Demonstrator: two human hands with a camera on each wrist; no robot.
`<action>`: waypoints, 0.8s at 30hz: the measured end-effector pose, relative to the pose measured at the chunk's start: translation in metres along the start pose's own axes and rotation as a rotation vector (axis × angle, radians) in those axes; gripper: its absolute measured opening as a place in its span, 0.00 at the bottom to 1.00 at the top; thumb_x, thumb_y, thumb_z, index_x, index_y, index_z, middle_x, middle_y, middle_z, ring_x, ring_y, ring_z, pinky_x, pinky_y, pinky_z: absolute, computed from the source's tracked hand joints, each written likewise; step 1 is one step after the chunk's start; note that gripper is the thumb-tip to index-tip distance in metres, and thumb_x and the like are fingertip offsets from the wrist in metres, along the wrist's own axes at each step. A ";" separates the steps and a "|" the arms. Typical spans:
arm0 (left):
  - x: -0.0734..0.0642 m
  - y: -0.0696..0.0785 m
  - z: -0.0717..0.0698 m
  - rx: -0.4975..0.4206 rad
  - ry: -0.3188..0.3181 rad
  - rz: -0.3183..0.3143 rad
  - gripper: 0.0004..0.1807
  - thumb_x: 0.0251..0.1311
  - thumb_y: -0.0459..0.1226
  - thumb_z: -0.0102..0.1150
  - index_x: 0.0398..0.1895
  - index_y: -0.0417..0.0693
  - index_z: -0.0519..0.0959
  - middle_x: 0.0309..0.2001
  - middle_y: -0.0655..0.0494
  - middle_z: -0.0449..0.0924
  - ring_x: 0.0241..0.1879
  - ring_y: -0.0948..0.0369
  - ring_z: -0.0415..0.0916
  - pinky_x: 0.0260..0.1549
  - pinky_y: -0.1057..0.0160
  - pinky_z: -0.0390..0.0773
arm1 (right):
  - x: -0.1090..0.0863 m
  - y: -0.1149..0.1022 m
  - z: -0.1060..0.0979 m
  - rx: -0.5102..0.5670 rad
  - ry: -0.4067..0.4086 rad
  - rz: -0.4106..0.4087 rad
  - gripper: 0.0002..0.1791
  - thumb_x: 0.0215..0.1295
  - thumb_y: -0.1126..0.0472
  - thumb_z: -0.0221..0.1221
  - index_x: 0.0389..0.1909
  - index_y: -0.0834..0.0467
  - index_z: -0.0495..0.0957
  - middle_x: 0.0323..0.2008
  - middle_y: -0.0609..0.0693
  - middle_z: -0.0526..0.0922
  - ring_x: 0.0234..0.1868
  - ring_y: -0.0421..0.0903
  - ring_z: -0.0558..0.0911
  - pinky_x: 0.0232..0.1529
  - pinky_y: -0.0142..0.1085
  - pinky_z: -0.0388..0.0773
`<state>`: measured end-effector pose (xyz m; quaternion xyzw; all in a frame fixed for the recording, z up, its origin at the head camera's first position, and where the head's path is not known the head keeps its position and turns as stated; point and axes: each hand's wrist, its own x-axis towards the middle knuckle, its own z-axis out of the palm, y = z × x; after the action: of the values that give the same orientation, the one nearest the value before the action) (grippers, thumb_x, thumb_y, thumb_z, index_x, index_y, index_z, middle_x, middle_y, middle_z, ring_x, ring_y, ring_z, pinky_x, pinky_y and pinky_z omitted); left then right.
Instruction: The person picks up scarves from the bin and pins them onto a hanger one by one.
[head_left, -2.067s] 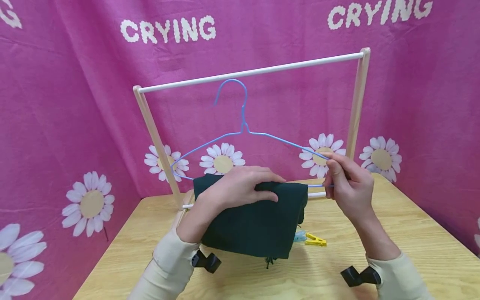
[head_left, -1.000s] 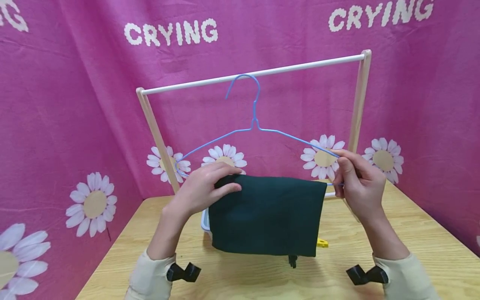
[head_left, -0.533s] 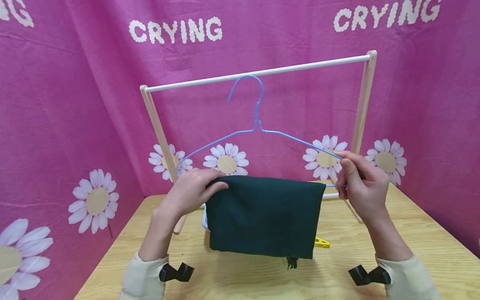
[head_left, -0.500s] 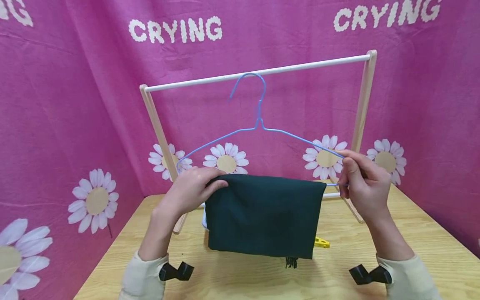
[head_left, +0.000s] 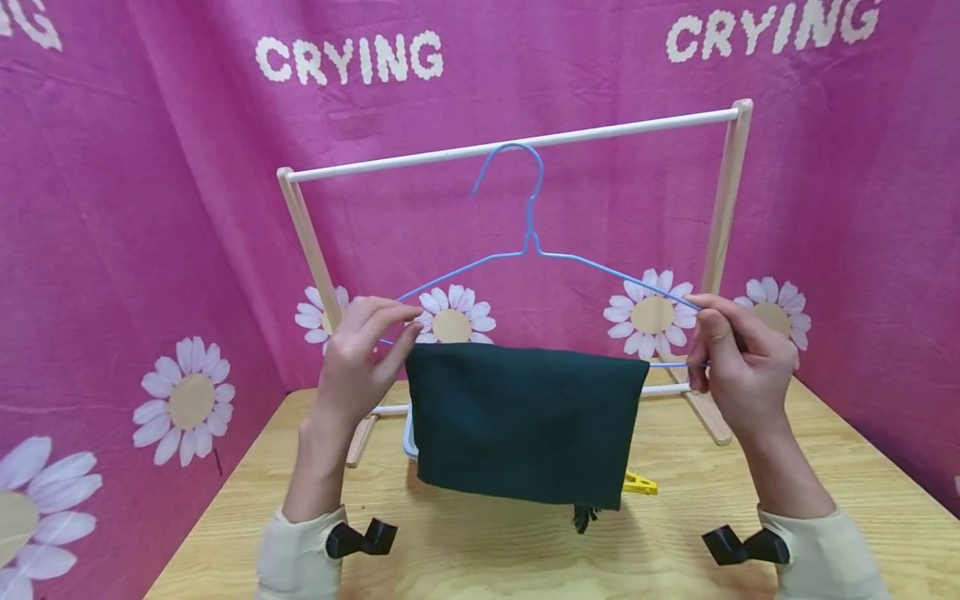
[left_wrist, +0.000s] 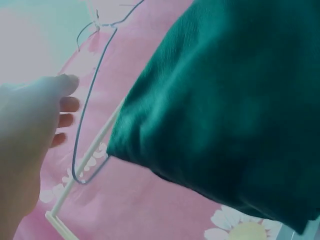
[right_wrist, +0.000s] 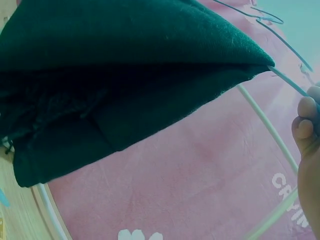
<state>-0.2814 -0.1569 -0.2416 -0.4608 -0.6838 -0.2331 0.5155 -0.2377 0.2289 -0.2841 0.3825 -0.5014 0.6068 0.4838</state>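
Note:
A folded dark green scarf (head_left: pixel 525 425) with a short fringe hangs over the lower bar of a blue wire hanger (head_left: pixel 531 221). My right hand (head_left: pixel 746 354) grips the hanger's right corner, fingers curled round the wire. In the right wrist view the scarf (right_wrist: pixel 125 40) falls in two layers from the bar. My left hand (head_left: pixel 360 358) is raised at the hanger's left end, thumb and fingers extended above the scarf's corner. The left wrist view shows that hand (left_wrist: pixel 30 125) apart from the scarf, its fingertips beside the hanger wire (left_wrist: pixel 86 107).
Behind the hanger stands a wooden rack with a white top rail (head_left: pixel 600 133), which the hook overlaps. A yellow clothespin (head_left: pixel 640 483) and a pale plastic container (head_left: pixel 409 437), mostly hidden, are on the wooden table (head_left: pixel 262 500). A pink flowered curtain (head_left: pixel 600 75) encloses the back and sides.
The scarf was slid rightward along the bar and smoothed by my left hand, which has since let go and lifted. The hanger has shifted slightly right and up, still in my right hand.

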 end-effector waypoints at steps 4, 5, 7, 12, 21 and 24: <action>-0.007 -0.006 0.000 0.002 0.082 -0.049 0.17 0.68 0.43 0.60 0.48 0.38 0.84 0.44 0.41 0.81 0.43 0.49 0.76 0.51 0.65 0.73 | 0.000 0.001 -0.003 0.023 0.009 0.015 0.10 0.65 0.81 0.53 0.45 0.82 0.76 0.13 0.50 0.74 0.09 0.37 0.70 0.09 0.26 0.62; -0.010 -0.008 0.000 -0.008 0.091 -0.075 0.16 0.66 0.41 0.62 0.49 0.38 0.83 0.45 0.40 0.80 0.45 0.48 0.76 0.53 0.65 0.72 | 0.000 0.001 -0.003 0.028 0.007 0.016 0.10 0.65 0.81 0.53 0.45 0.82 0.76 0.13 0.50 0.74 0.09 0.37 0.69 0.09 0.26 0.62; -0.017 -0.012 0.000 -0.043 0.107 -0.140 0.16 0.63 0.36 0.65 0.52 0.38 0.82 0.49 0.40 0.80 0.49 0.47 0.75 0.57 0.66 0.71 | 0.001 0.001 -0.003 0.040 0.006 0.014 0.10 0.65 0.81 0.53 0.45 0.82 0.76 0.13 0.50 0.74 0.09 0.37 0.69 0.09 0.26 0.62; -0.035 -0.016 0.002 -0.130 0.106 -0.353 0.27 0.54 0.25 0.68 0.60 0.40 0.77 0.56 0.42 0.77 0.55 0.58 0.72 0.55 0.70 0.73 | 0.002 0.001 -0.002 0.072 0.006 0.007 0.10 0.65 0.81 0.52 0.44 0.84 0.75 0.13 0.51 0.74 0.08 0.38 0.69 0.08 0.28 0.60; -0.049 -0.014 0.006 -0.296 0.054 -0.580 0.29 0.61 0.27 0.64 0.66 0.48 0.73 0.51 0.47 0.79 0.47 0.63 0.76 0.49 0.73 0.75 | 0.000 0.004 0.002 0.098 0.012 0.017 0.09 0.64 0.82 0.52 0.44 0.85 0.75 0.13 0.51 0.73 0.08 0.38 0.69 0.07 0.29 0.58; -0.048 -0.013 0.008 -0.340 0.054 -0.592 0.28 0.62 0.27 0.62 0.66 0.47 0.73 0.45 0.48 0.79 0.42 0.66 0.75 0.45 0.75 0.76 | 0.000 0.005 0.002 0.083 0.010 0.017 0.09 0.64 0.82 0.53 0.43 0.85 0.75 0.13 0.51 0.73 0.08 0.38 0.69 0.07 0.28 0.59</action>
<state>-0.2943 -0.1755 -0.2866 -0.3152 -0.7254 -0.4955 0.3591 -0.2424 0.2264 -0.2848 0.3950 -0.4764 0.6332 0.4649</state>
